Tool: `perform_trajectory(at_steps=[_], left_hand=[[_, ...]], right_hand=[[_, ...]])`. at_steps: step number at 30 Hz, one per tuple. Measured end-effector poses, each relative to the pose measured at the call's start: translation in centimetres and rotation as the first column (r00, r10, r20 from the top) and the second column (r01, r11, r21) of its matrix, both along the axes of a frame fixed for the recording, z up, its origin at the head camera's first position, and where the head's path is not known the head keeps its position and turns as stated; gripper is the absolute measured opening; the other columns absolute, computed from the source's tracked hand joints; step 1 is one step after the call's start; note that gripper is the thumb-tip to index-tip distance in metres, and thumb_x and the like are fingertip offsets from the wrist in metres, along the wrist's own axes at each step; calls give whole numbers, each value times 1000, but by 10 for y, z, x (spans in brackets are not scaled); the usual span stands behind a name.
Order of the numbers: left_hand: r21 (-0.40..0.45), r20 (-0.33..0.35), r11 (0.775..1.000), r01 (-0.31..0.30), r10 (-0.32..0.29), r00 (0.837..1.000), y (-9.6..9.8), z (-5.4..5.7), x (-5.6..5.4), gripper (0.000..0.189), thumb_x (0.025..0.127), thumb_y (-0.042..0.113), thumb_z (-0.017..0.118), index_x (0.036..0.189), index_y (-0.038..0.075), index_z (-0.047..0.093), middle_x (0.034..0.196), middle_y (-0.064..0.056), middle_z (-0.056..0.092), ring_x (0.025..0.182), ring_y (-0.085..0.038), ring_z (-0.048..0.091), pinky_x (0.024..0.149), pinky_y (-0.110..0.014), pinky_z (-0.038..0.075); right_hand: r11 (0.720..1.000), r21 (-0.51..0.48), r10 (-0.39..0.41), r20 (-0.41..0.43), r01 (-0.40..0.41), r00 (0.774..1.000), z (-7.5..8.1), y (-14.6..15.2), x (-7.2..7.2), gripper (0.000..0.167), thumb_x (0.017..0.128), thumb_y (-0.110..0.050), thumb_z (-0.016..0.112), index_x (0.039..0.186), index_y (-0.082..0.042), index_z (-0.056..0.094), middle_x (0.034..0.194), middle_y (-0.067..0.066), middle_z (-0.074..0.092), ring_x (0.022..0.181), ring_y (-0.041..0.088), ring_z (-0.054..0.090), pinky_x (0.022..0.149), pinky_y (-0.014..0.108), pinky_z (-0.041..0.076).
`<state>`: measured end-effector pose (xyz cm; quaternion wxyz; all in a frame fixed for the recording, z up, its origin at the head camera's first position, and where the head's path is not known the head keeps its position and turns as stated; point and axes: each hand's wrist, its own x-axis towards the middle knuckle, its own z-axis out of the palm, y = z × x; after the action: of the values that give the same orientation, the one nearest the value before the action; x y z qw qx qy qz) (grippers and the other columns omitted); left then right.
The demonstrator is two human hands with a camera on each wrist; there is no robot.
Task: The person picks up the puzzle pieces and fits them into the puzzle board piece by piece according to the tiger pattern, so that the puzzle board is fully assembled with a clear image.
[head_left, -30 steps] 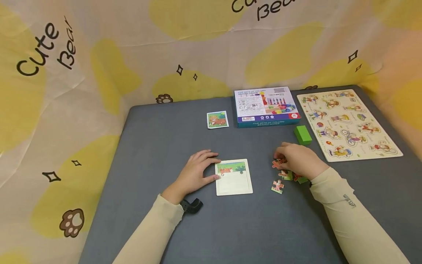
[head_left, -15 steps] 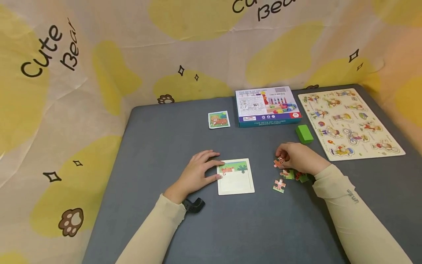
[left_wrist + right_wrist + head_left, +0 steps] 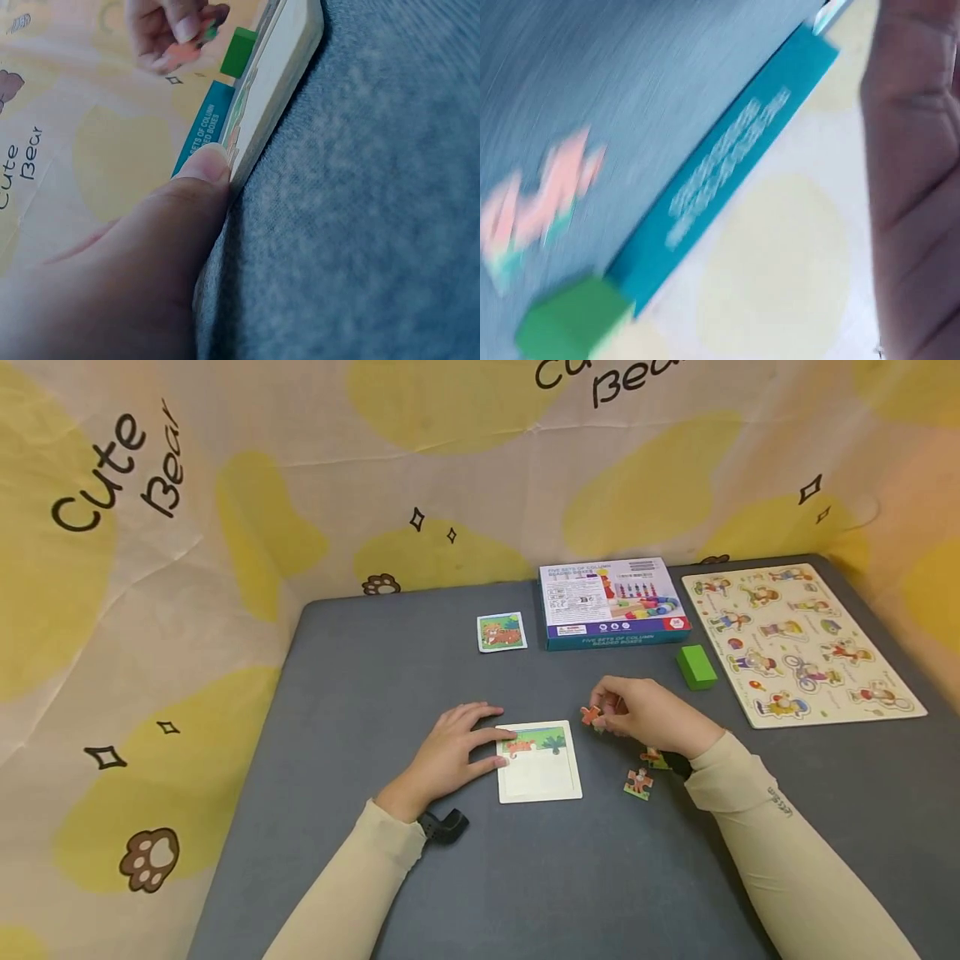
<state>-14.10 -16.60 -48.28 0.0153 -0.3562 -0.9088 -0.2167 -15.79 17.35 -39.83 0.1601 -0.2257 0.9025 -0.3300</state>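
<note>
My right hand (image 3: 654, 714) pinches an orange jigsaw piece (image 3: 590, 716) between thumb and fingertips, just past the upper right corner of a small puzzle tray (image 3: 538, 783). That tray lies flat, with a strip of tiger-and-greenery picture pieces (image 3: 534, 742) along its top and bare board below. Spread fingers of my left hand (image 3: 448, 756) rest at the tray's left edge; the left wrist view shows the thumb (image 3: 206, 163) against that edge. More loose jigsaw pieces (image 3: 639, 783) lie right of the tray, partly hidden under my right wrist. The right wrist view is blurred.
A small tiger picture card (image 3: 502, 632) lies behind the tray. Farther right are a flat toy box (image 3: 615, 606), a green block (image 3: 697, 667) and a large board with figure pictures (image 3: 802, 647). Printed cloth (image 3: 465, 452) hangs behind the table.
My right hand has left the pile of pieces and moved left toward the tray, carrying one jigsaw piece. The left hand stays at the tray's edge.
</note>
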Motion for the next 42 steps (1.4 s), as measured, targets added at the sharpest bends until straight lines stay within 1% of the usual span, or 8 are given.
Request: perform_trajectory(at_steps=[3,11,18,25,28,35,39,42], left_hand=[[3,3,1000,0,0,1000,1,0,0,43,97,41,76,138,30,70,155,-3,50,148,-26,38,122,-53,27],[18,16,1000,2,-2,1000,2,1,0,42,97,40,76,138,28,70,155,-3,50,148,-26,38,122,-54,27],[12,18,1000,2,-2,1000,1,1,-2,42,98,39,76,138,28,70,155,-3,50,149,-26,37,123,-54,25],[12,20,1000,5,-6,1000,1,2,-1,43,98,40,75,139,27,70,155,-5,50,148,-28,38,123,-54,24],[17,16,1000,8,-9,1000,1,2,-1,42,98,40,76,138,27,70,155,-4,51,148,-27,38,123,-54,25],[34,5,999,14,-14,1000,1,0,-2,42,97,39,77,137,26,71,154,-5,52,147,-28,39,122,-55,26],[36,0,999,16,-16,1000,0,0,-2,42,97,39,77,137,26,71,154,-5,52,147,-28,39,122,-54,27],[36,-1,999,19,-19,1000,0,0,-2,42,98,39,76,137,27,71,154,-4,52,147,-27,39,122,-54,27]], right_hand=[[998,-63,-4,69,9,998,-4,-10,0,14,100,-2,70,112,-5,65,89,4,64,75,17,64,68,32,56],[989,-147,28,184,-1,983,-18,-35,3,15,99,4,68,111,-3,63,92,5,73,78,20,69,73,35,61],[983,-180,43,78,-29,996,-21,-52,11,16,95,0,75,102,-6,62,90,1,72,79,16,65,71,31,54],[982,-177,52,-75,-64,996,-26,-55,13,20,99,2,68,117,-2,72,88,0,61,79,16,55,68,30,48],[984,-173,27,-69,-39,997,-26,-57,14,14,98,3,67,108,-2,76,86,1,60,78,16,54,67,29,48],[984,-176,-24,2,24,1000,-25,-62,18,11,89,-1,82,91,-8,74,79,-2,66,75,15,60,66,29,53],[988,-141,-58,-22,55,998,-29,-68,21,15,86,-7,87,85,-13,73,76,-5,66,72,12,61,65,29,52],[994,-88,-75,-86,67,993,-30,-73,25,19,85,-13,90,83,-14,71,73,-7,65,67,11,59,62,30,50]])
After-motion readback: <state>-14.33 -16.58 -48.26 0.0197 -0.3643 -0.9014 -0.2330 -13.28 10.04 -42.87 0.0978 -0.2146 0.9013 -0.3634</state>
